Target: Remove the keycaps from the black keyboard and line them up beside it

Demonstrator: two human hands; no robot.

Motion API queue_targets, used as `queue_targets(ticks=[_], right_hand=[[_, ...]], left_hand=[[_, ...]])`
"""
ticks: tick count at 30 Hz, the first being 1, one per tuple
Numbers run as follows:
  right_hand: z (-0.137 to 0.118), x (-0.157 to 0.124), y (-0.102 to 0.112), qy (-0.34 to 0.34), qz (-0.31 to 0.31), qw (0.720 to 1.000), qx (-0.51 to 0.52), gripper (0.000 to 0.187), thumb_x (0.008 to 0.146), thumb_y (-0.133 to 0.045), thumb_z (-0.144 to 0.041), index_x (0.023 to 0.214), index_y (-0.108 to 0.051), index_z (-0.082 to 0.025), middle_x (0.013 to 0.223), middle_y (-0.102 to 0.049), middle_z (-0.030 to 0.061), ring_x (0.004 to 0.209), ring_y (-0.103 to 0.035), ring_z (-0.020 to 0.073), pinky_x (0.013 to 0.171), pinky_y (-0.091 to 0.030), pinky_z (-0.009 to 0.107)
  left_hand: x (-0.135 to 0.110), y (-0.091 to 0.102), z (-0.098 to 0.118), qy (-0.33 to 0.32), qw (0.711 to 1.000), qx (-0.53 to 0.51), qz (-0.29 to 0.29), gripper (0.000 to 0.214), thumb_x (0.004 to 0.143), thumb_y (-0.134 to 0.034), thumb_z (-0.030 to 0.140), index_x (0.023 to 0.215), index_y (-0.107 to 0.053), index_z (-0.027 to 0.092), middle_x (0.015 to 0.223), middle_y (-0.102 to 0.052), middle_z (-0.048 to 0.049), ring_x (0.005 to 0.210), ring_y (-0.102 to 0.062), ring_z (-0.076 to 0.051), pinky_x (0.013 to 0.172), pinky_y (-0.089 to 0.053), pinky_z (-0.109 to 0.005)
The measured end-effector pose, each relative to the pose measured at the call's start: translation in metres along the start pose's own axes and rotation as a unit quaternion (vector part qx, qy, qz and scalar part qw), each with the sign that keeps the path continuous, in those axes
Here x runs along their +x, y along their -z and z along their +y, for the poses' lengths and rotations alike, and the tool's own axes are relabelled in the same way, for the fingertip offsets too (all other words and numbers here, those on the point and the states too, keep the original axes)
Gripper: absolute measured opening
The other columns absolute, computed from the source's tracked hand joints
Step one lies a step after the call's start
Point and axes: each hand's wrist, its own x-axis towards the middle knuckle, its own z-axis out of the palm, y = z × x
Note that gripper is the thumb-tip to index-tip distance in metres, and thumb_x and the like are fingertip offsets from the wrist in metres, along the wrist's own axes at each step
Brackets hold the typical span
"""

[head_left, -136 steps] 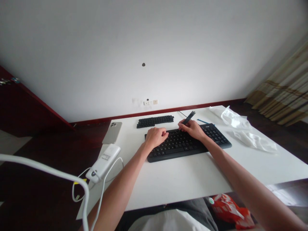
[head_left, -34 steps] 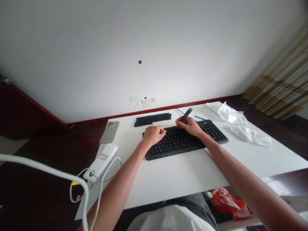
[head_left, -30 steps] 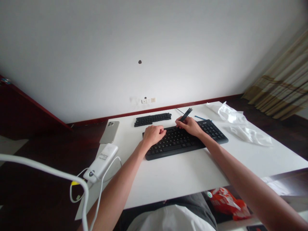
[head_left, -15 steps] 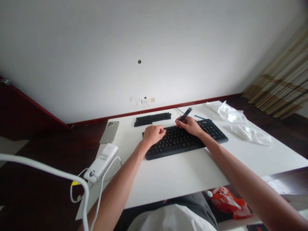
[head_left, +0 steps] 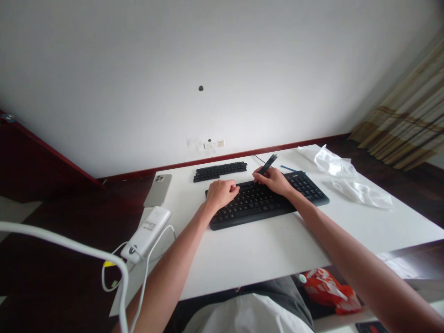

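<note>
A black keyboard (head_left: 256, 212) lies on the white table, with small pale spots showing among its keys. My left hand (head_left: 222, 193) rests over its upper left part, closed with the fingers curled; whatever may be in them is hidden. Near the middle of the upper edge, my right hand (head_left: 272, 180) is closed around a slim black brush-like tool (head_left: 268, 163). The tool tilts up to the right, and its lower end points down at the keys. Behind the keyboard lie rows of loose black keycaps (head_left: 220, 171).
A phone (head_left: 157, 190) and a white power bank-like block (head_left: 147, 235) with cables lie at the table's left. A blue stick (head_left: 287, 169) lies behind the keyboard. Crumpled clear plastic bags (head_left: 333, 163) are at the right. A red bag (head_left: 326, 289) sits below the table's front edge.
</note>
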Motion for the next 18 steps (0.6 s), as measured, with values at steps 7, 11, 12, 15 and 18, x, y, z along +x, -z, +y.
queue_targets(ticks=[7, 11, 12, 15, 18], right_hand=[[0.0032, 0.0003, -0.0003, 0.006, 0.0, 1.0, 0.009, 0.034, 0.094, -0.065, -0.051, 0.096, -0.072, -0.017, 0.081, -0.077, 0.0058, 0.069, -0.069, 0.0207, 0.071, -0.055, 0.032], [0.0033, 0.0004, -0.0002, 0.008, 0.001, 1.0, 0.006, 0.034, 0.094, -0.065, -0.051, 0.096, -0.073, -0.017, 0.081, -0.077, 0.0058, 0.069, -0.069, 0.0205, 0.07, -0.056, 0.032], [0.003, 0.0004, -0.0002, 0.006, 0.001, 1.0, 0.006, 0.034, 0.094, -0.065, -0.051, 0.096, -0.072, -0.017, 0.081, -0.077, 0.0058, 0.069, -0.07, 0.0206, 0.07, -0.056, 0.032], [0.0025, 0.0003, -0.0002, 0.003, 0.001, 1.0, 0.004, 0.035, 0.094, -0.065, -0.052, 0.096, -0.072, -0.017, 0.08, -0.077, 0.0059, 0.069, -0.07, 0.0209, 0.07, -0.056, 0.032], [0.0029, 0.0003, -0.0002, 0.006, 0.001, 1.0, -0.001, 0.035, 0.094, -0.064, -0.052, 0.096, -0.072, -0.018, 0.08, -0.078, 0.0055, 0.068, -0.07, 0.0209, 0.07, -0.056, 0.033]], left_hand=[[0.0005, -0.0029, -0.0017, -0.001, 1.0, 0.0, 0.008, 0.031, 0.098, -0.057, 0.042, 0.076, -0.068, 0.024, 0.068, -0.068, -0.001, 0.064, -0.059, -0.019, 0.061, -0.029, -0.03], [0.0003, -0.0027, -0.0015, -0.002, 1.0, -0.001, 0.006, 0.031, 0.098, -0.057, 0.042, 0.076, -0.068, 0.024, 0.068, -0.068, -0.0011, 0.064, -0.06, -0.019, 0.062, -0.03, -0.03], [0.0002, -0.0023, -0.0013, -0.001, 1.0, -0.001, 0.005, 0.031, 0.099, -0.056, 0.042, 0.076, -0.068, 0.024, 0.068, -0.068, -0.0013, 0.065, -0.06, -0.019, 0.062, -0.03, -0.03], [0.0, -0.0011, -0.0005, 0.004, 1.0, 0.002, 0.001, 0.031, 0.099, -0.057, 0.042, 0.077, -0.069, 0.024, 0.07, -0.069, -0.0017, 0.066, -0.061, -0.019, 0.063, -0.032, -0.03], [0.0, -0.0004, 0.0, 0.003, 1.0, 0.002, 0.001, 0.031, 0.099, -0.057, 0.043, 0.077, -0.069, 0.024, 0.069, -0.069, -0.0014, 0.065, -0.061, -0.019, 0.062, -0.031, -0.03]])
